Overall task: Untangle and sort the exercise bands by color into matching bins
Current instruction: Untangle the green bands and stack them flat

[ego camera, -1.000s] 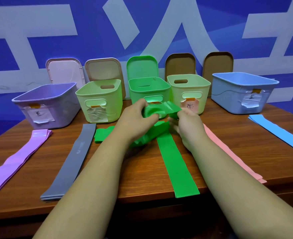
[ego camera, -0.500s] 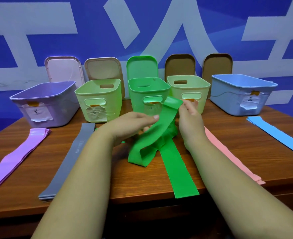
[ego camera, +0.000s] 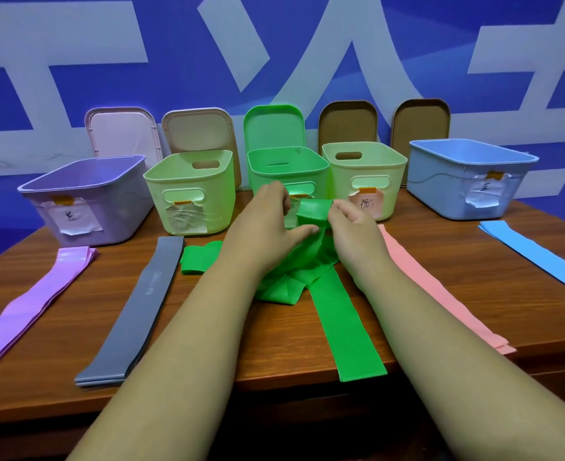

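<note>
Two bare hands work a tangle of bright green rubber bands (ego camera: pixel 287 287) on the brown wooden table (ego camera: pixel 208 334), just before the open green plastic bin (ego camera: pixel 287 168); the left hand (ego camera: pixel 268 224) pinches it between thumb and curled fingers; the right hand (ego camera: pixel 351 227) grips a folded end; one green tail reaches the table's near edge; a purple band (ego camera: pixel 31 301), grey band (ego camera: pixel 141 304), pink band (ego camera: pixel 441 294) and blue band (ego camera: pixel 534 254) lie flat alongside.
</note>
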Tool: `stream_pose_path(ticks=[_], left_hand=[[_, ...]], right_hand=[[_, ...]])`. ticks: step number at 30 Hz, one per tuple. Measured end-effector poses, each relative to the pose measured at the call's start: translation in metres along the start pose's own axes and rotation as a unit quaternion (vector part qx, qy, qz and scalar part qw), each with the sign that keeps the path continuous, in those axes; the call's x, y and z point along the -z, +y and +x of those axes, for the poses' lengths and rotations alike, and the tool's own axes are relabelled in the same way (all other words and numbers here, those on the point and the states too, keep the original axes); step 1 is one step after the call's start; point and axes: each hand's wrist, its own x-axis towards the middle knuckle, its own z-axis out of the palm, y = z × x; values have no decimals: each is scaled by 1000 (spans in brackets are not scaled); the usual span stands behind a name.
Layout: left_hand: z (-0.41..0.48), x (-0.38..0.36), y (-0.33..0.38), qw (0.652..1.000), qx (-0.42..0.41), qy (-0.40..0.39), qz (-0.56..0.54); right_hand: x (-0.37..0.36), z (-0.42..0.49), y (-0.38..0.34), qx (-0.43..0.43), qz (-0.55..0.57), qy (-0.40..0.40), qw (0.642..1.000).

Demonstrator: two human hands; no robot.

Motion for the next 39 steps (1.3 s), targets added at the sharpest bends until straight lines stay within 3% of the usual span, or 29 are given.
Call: stream_pose_path(ticks=[6,10,14,21,26,29,39], left_hand=[[-1,-2,4,993,-98,34,-49],[0,0,0,990,-84,73,-83],[0,1,0,986,-94,64,-126],[4,5,10,968,-24,64,-242],[29,31,26,921,48,90,-375],[45,53,40,901,47,92,-420],[90,98,77,919,28,126,-374]], right_hand=[[0,0,1,-7,7,-20,1000],[1,-1,1,-2,1,-28,1000],[1,-1,2,-3,-15,-51,999],[3,-4,0,-9,7,-56,998],[3,-4,-5,-25,107,-38,993],[3,-4,-5,-24,121,-41,991],[2,-11,-12,-69,96,-93,989]])
